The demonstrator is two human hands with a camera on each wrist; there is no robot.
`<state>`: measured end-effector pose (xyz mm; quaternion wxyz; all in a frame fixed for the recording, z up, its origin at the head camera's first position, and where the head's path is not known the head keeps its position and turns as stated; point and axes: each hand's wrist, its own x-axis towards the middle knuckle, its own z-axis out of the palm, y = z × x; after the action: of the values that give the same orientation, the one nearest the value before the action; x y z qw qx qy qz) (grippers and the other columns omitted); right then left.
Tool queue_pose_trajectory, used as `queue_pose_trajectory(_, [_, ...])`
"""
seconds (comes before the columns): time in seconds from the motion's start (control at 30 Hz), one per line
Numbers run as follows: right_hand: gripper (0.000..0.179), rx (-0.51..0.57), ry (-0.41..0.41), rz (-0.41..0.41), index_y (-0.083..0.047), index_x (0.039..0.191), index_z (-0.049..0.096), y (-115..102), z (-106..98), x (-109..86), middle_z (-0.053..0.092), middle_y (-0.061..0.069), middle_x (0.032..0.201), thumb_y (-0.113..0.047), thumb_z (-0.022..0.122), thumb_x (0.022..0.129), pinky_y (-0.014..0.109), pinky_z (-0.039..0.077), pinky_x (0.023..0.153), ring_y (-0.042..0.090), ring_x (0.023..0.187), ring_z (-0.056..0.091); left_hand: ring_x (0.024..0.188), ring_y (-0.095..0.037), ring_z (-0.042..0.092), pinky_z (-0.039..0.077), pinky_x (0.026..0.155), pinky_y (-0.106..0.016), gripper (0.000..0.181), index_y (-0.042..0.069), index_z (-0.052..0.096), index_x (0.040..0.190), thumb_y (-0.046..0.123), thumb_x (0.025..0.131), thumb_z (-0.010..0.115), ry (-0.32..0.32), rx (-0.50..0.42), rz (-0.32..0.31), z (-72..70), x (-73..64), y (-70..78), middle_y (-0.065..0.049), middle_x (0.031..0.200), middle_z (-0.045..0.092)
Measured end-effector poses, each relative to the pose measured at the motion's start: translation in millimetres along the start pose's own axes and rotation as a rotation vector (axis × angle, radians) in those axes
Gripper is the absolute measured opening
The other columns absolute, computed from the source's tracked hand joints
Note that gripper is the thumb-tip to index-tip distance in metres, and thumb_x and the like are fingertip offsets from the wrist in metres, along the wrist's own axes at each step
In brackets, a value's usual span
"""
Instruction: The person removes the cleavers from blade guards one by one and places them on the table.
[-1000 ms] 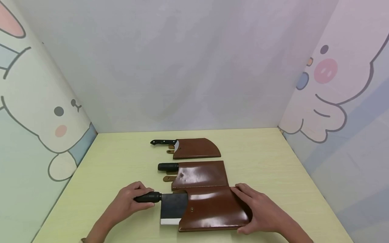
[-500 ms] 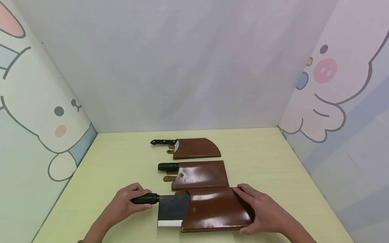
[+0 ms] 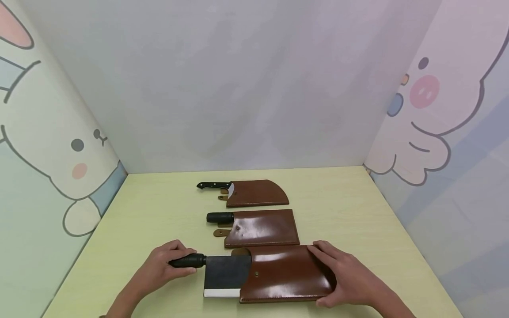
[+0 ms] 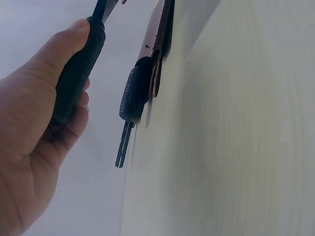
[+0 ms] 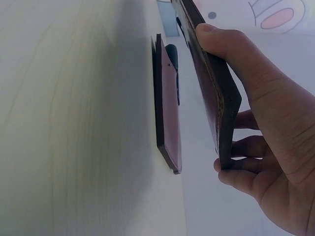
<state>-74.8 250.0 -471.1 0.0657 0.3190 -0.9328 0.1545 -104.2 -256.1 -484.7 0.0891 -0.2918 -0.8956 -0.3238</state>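
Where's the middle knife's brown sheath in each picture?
Head: the middle sheath lies below centre.
Left wrist: the middle sheath is at the top, above its black handle.
Right wrist: the middle sheath appears near the centre, left of the right hand.
Shared landmark: the pale table.

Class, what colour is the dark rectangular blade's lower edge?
The lower edge is white, clearest in head view.

The left hand (image 3: pixel 161 266) and right hand (image 3: pixel 343 274) are bare, and so are both forearms (image 3: pixel 127 301). On the left forearm's side toward the left edge of the worktop (image 3: pixel 338 207) shows a brown scrap (image 3: pixel 102 316), too small to identify.
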Motion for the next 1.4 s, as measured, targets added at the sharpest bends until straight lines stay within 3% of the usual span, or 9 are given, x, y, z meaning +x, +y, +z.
queue_pose_trajectory(0.33, [0.113,0.016,-0.011,0.017,-0.013,0.148,0.053,3,-1,-1.3,0.050,-0.002,0.143,-0.074,0.087,0.059,0.033,0.057,0.081,0.015,0.110,0.063,0.081,0.002,0.053,0.049,0.064,-0.022,0.030,0.027,0.079,0.106,0.033,0.078,0.090,0.019,0.007,0.002,-2.4,-1.5,-4.1,0.022,0.096,0.057])
queue_pose_trajectory(0.87, [0.113,0.027,0.018,-0.028,-0.013,0.149,0.052,10,3,-2.7,0.049,-0.002,0.144,-0.072,0.088,0.060,0.032,0.057,0.083,0.015,0.112,0.062,0.083,0.001,0.055,0.049,0.064,-0.021,0.032,0.028,0.079,0.107,0.031,0.078,0.090,0.028,-0.012,0.005,-3.9,-6.6,-8.8,0.022,0.098,0.058])
queue_pose_trajectory(1.13, [0.114,0.015,0.019,-0.007,-0.013,0.150,0.052,11,2,-5.4,0.051,0.004,0.145,-0.074,0.087,0.060,0.035,0.057,0.083,0.020,0.115,0.063,0.083,0.001,0.054,0.049,0.064,-0.021,0.032,0.029,0.078,0.108,0.030,0.078,0.091,0.037,-0.009,0.008,-5.2,-7.6,-11.9,0.022,0.098,0.058])
queue_pose_trajectory(1.4, [0.115,0.014,0.033,-0.019,-0.013,0.150,0.051,15,2,-7.7,0.048,-0.002,0.145,-0.072,0.089,0.059,0.033,0.057,0.083,0.015,0.113,0.061,0.082,0.001,0.055,0.049,0.064,-0.021,0.032,0.028,0.079,0.107,0.028,0.077,0.091,0.037,-0.017,0.003,-6.0,-10.4,-14.4,0.022,0.098,0.059])
